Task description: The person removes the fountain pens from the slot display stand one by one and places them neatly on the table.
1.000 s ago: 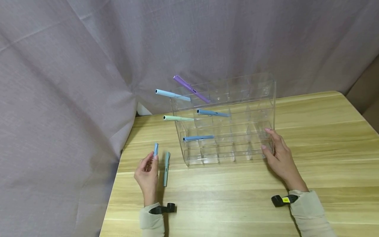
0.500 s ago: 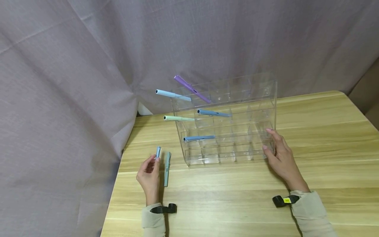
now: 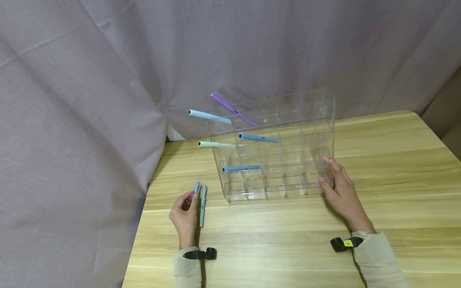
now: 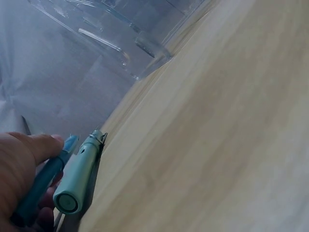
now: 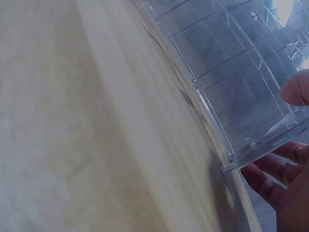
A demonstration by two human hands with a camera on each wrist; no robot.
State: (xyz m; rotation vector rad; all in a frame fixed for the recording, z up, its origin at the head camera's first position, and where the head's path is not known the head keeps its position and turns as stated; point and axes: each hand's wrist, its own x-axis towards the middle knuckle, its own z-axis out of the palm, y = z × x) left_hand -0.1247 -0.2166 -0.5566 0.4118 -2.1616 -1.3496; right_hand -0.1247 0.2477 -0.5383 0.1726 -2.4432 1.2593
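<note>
My left hand [image 3: 183, 218] pinches a blue pen [image 3: 197, 187] between thumb and fingers, right alongside a grey-green pen [image 3: 203, 208] lying on the table. The left wrist view has the held pen [image 4: 42, 182] close to the green one [image 4: 77, 179], its clip end pointing away. On the right, my right hand [image 3: 342, 198] grips the side wall of a clear acrylic pen rack [image 3: 277, 125], thumb inside and fingers outside, as the right wrist view shows. Tiered compartments in the rack hold a purple pen [image 3: 230, 107], a light blue pen [image 3: 207, 115] and several others.
The rack's other pens are a pale green one [image 3: 216, 144] and two blue ones, an upper pen [image 3: 257, 138] and a lower pen [image 3: 240, 169]. They lean leftward. A grey curtain [image 3: 108, 100] hangs behind and left of the wooden table [image 3: 273, 248].
My left hand has moved slightly right and nearer the body with the blue pen, bringing it next to the grey-green pen. The right hand keeps its grip on the rack.
</note>
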